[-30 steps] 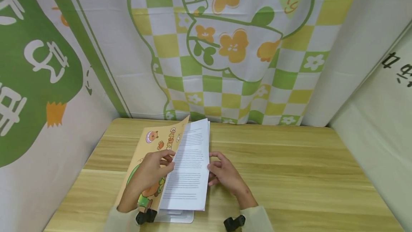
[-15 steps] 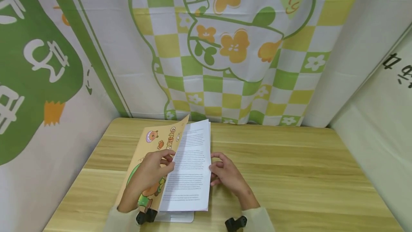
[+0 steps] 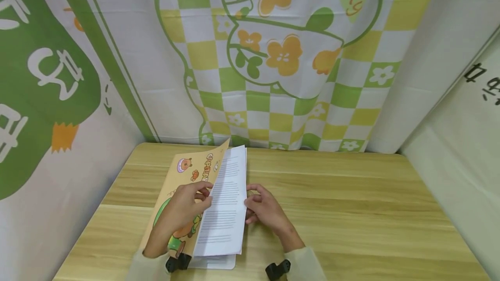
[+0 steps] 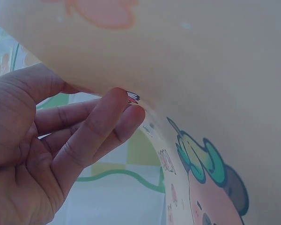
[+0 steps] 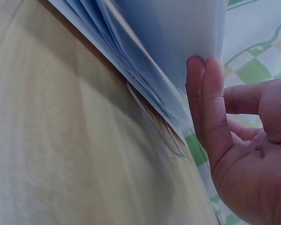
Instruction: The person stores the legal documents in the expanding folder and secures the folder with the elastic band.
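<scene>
A folder with a tan cover (image 3: 193,164), printed with cartoon capybaras, lies left of the table's middle, its cover partly lifted. My left hand (image 3: 185,205) pinches the free edge of that cover, which bends upward in the left wrist view. Inside are white sheets (image 3: 226,211) with lines of print. At their right edge, my right hand (image 3: 267,209) pinches the raised top sheets between thumb and fingers. More papers (image 5: 93,23) fan out beneath, in the right wrist view. A pale backing board (image 3: 218,263) sticks out at the near end.
The wooden table (image 3: 343,211) stretches out to the right of the folder. Behind it hangs a green and yellow checked curtain (image 3: 269,103). A thin wire loop (image 5: 152,121) juts from the folder's edge in the right wrist view. Black cameras sit on both wrists.
My right hand and the sheets' edge shift slightly right, then back left past where they began, so the pages now lean more toward the cover. My left hand stays still.
</scene>
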`<action>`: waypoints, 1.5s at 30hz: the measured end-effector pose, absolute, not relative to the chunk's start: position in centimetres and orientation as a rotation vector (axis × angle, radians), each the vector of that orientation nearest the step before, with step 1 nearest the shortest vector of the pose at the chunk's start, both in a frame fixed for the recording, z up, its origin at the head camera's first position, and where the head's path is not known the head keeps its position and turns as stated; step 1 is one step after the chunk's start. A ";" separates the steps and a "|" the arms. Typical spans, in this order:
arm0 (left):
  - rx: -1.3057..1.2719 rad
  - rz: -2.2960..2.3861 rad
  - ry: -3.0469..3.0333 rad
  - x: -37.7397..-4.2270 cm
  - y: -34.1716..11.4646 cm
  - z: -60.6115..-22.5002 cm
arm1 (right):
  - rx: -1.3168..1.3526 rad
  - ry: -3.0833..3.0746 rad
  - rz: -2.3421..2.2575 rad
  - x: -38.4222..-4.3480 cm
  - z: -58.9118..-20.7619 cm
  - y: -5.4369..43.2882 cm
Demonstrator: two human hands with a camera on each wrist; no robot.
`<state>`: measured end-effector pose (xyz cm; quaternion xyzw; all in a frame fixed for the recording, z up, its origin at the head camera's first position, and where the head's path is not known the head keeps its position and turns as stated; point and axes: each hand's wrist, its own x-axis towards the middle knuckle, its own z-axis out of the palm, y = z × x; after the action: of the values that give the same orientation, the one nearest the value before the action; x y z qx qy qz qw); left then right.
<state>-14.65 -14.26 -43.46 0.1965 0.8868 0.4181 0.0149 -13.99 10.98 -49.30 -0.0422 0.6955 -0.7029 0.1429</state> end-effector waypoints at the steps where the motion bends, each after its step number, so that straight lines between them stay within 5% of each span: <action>1: 0.614 1.302 2.761 -14.7 -14.3 -43.5 | -0.123 2.000 -2.028 -14.0 -49.4 10.9; 45: 0.590 1.292 2.748 -14.7 -14.3 -43.7 | -0.132 2.047 -1.959 -14.9 -50.5 6.8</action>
<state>-14.75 -14.25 -43.72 0.1905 0.8882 0.4174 0.0243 -14.93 6.84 -50.55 -0.0459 0.7132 -0.6828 0.1521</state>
